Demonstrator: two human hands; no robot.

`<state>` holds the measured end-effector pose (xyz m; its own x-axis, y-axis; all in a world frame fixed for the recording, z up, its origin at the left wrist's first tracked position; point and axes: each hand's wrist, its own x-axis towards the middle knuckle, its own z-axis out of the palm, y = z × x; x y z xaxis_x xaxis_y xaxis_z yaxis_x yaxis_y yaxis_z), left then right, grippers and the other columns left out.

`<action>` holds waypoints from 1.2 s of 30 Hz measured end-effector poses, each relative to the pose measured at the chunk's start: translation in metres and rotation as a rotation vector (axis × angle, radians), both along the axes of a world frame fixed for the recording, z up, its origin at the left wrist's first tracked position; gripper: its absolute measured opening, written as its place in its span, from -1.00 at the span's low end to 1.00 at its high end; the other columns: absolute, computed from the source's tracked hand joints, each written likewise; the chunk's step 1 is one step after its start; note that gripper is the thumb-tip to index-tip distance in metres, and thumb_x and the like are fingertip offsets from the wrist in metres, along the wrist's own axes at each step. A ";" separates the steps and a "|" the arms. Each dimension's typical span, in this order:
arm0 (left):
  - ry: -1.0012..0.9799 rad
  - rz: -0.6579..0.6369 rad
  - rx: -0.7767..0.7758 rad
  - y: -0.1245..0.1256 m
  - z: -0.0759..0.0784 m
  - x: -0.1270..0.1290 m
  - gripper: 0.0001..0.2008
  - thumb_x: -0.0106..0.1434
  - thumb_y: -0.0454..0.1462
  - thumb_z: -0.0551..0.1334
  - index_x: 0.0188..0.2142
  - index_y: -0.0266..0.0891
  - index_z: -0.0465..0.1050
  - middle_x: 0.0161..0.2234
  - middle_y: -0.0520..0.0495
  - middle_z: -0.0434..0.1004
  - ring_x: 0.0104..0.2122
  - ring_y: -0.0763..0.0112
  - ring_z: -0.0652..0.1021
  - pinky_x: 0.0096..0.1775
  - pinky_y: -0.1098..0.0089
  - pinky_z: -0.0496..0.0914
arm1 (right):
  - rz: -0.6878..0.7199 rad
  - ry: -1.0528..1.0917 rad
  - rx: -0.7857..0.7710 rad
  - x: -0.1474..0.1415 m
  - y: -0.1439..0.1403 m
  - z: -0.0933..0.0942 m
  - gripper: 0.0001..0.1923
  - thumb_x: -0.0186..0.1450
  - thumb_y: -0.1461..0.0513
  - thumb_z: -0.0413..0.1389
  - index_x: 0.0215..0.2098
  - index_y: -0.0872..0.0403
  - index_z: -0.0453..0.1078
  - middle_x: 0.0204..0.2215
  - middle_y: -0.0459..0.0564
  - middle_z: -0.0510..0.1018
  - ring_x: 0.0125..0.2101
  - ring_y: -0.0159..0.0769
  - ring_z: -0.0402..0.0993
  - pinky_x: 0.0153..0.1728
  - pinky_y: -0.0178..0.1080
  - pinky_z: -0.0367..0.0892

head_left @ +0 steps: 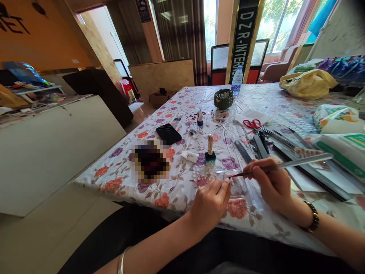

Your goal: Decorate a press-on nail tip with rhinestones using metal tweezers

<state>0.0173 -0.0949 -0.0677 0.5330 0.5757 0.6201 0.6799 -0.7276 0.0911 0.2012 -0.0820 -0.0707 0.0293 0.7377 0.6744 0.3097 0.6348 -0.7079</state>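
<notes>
My right hand (272,184) grips a slim nail-art brush (302,161) like a pen, its dark tip pointing left. Just under that tip, my left hand (212,201) is closed with its fingertips in a pinch; a small pale piece shows there, too small to make out. Beyond my left hand stands a green nail polish bottle (210,156) with a gold cap. Small clear and pinkish bits (201,176) lie scattered on the floral tablecloth (162,199) beside it. A small white object (190,156) rests left of the bottle.
Farther back are a dark blue polish bottle (200,122), a green woven basket (223,99) and a water bottle (237,82). Red-handled scissors (252,124), nail files (260,146) and a wipes pack (342,152) lie right. A black flat case (169,134) and a blurred object (151,161) lie left.
</notes>
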 end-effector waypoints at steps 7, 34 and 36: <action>-0.001 0.001 0.000 0.001 0.001 0.000 -0.75 0.30 -0.37 0.02 -0.32 -0.40 0.47 -0.56 -0.05 0.40 -0.56 0.41 0.46 -0.49 0.42 0.43 | -0.016 -0.019 -0.017 0.001 -0.002 0.001 -0.95 0.28 0.27 0.03 -0.30 0.05 0.32 -0.44 -0.07 0.46 -0.49 -0.39 0.45 -0.52 -0.35 0.37; 0.010 0.005 0.012 0.000 0.001 0.001 -0.74 0.30 -0.36 0.02 -0.32 -0.39 0.48 -0.56 -0.05 0.41 -0.55 0.40 0.47 -0.49 0.41 0.43 | -0.035 0.028 -0.041 0.000 -0.002 0.001 -0.94 0.29 0.26 0.01 -0.33 0.04 0.32 -0.42 -0.08 0.45 -0.47 -0.42 0.46 -0.52 -0.37 0.38; 0.011 0.009 0.014 -0.001 0.000 0.001 -0.75 0.30 -0.36 0.02 -0.31 -0.39 0.47 -0.56 -0.05 0.42 -0.55 0.41 0.47 -0.48 0.42 0.43 | -0.030 0.027 -0.050 0.000 -0.002 0.000 -0.94 0.29 0.25 0.02 -0.32 0.05 0.32 -0.43 -0.08 0.45 -0.47 -0.40 0.46 -0.51 -0.36 0.39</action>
<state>0.0178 -0.0956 -0.0674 0.5349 0.5717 0.6221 0.6872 -0.7227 0.0733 0.2017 -0.0844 -0.0706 0.0696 0.7690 0.6354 0.3087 0.5891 -0.7468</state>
